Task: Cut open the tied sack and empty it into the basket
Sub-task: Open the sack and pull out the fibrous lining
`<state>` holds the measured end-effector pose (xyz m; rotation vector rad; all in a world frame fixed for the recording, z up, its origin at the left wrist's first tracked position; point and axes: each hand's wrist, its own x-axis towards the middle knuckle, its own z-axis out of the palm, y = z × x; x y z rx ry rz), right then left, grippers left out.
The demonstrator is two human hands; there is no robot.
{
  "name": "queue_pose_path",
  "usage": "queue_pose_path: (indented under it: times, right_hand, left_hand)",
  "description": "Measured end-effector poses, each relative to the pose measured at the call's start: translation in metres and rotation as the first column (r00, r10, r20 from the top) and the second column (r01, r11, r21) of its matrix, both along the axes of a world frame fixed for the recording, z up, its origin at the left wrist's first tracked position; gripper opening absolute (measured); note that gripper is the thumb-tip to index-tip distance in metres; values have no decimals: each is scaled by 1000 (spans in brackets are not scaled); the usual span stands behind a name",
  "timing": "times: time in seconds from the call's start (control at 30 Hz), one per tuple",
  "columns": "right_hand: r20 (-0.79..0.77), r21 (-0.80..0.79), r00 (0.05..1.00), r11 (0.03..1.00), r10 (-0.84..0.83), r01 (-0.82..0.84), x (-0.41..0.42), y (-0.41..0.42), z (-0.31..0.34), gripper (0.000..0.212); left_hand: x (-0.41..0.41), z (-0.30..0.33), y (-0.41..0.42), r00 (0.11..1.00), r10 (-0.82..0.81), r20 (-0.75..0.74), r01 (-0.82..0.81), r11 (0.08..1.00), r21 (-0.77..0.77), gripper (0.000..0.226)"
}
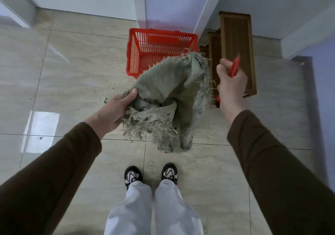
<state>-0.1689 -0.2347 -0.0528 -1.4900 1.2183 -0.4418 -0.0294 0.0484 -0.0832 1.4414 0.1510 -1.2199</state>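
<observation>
Hanging limp from left hand [116, 107]: frayed, crumpled greenish sack [168, 96].

The person is wearing a dark brown long-sleeved top, its sleeves [63, 162] reaching to the wrists and leaving the hands [116, 111] bare, along with loose white trousers [154, 211] and black-and-white trainers [133, 175] with dark laces.

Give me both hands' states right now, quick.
Left hand: closed, gripping the frayed edge of the sack.
Right hand: closed around a red-handled tool.
</observation>
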Motion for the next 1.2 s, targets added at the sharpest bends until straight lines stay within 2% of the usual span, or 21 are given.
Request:
queue_pose_path:
  times: [0.07, 0.17, 0.2, 0.27, 0.37, 0.5, 0.57, 0.6, 0.63, 0.67, 0.7, 0.73, 0.77, 0.8, 0.83, 0.87, 0.9, 0.93, 1.07, 1.13, 1.2]
  right_hand:
    - [14, 153, 986, 974, 164, -164, -6, 34, -1, 22]
    - [-165, 475, 885, 821, 435, -315, -3, 87, -21, 64]
    - [-194, 581, 868, 767, 456, -273, -2, 99, -31, 62]
    - [-152, 722, 921, 677, 359, -145, 0, 115, -44, 28]
    - [-73, 686, 955, 710, 287, -160, -3, 111, -46, 19]
    - [-26, 542, 921, 779, 389, -314, -25, 79, -29, 17]
    - [-31, 516, 902, 780, 431, -355, -36, 63, -18, 17]
    - [-48, 501, 889, 781, 456, -373, -37, 60, -13, 17]
    - [-63, 483, 876, 783, 478, -392, -37, 58, -9, 18]
    - [-72, 471, 867, 783, 493, -407, -36, 58, -9, 19]
    - [-71, 459, 863, 784, 500, -417, -34, 59, -9, 20]
    - [-62, 442, 860, 786, 507, -432, -31, 61, -8, 20]
    - [-51, 423, 854, 786, 517, -451, -27, 64, -7, 21]
    - [-53, 401, 843, 784, 536, -474, -24, 65, -5, 26]
    - [-71, 380, 829, 784, 554, -491, -20, 67, -2, 37]
    - [-78, 361, 824, 786, 561, -501, -15, 68, 2, 48]
    - [-65, 354, 828, 788, 557, -503, -11, 68, 5, 53]
    - [-21, 358, 838, 787, 545, -503, -7, 67, 8, 51]
    - [253, 403, 890, 795, 380, -454, 5, 52, 24, 19]
    - [322, 348, 932, 894, 168, -282, 6, 38, 32, 27]
    - [296, 220, 955, 973, -4, -65, -4, 27, 33, 37]
  left_hand:
    - [-3, -1, -3, 994, 70, -86, -76, 995, -64, 40]
    - [-9, 0, -11, 967, 140, -211, -177, 970, -166, 37]
    - [-13, 1, -12, 955, 156, -253, -206, 960, -187, 38]
    - [-19, -1, -12, 914, 197, -354, -281, 938, -205, 39]
    - [-15, -6, -3, 830, 358, -428, -466, 867, -177, 41]
    - [20, -18, 19, 625, 640, -447, -732, 679, -52, 39]
    - [26, -20, 19, 735, 629, -255, -621, 775, 121, 29]
    - [22, -21, 17, 824, 559, -88, -522, 812, 261, 27]
    - [16, -22, 16, 871, 475, 126, -484, 785, 387, 42]
    - [9, -21, 13, 836, 385, 390, -533, 739, 413, 60]
    - [0, -14, 7, 732, 275, 623, -557, 768, 315, 72]
    - [-9, -5, -2, 634, 159, 757, -447, 874, 190, 76]
    - [-18, 3, -14, 588, 24, 809, -217, 968, 129, 80]
    - [-26, 8, -25, 560, -172, 811, 59, 984, 168, 91]
    - [-31, 10, -35, 478, -426, 768, 307, 901, 308, 107]
    - [-35, 8, -44, 335, -638, 694, 450, 755, 477, 121]
    - [-37, 6, -51, 235, -754, 614, 493, 637, 593, 127]
    - [-37, 6, -57, 230, -787, 572, 483, 603, 635, 120]
    - [-16, 11, -78, 596, -535, 598, 274, 836, 475, 23]
    - [-2, 24, -81, 684, -430, 590, 217, 891, 398, 11]
    - [8, 40, -82, 726, -315, 611, 142, 939, 314, 11]
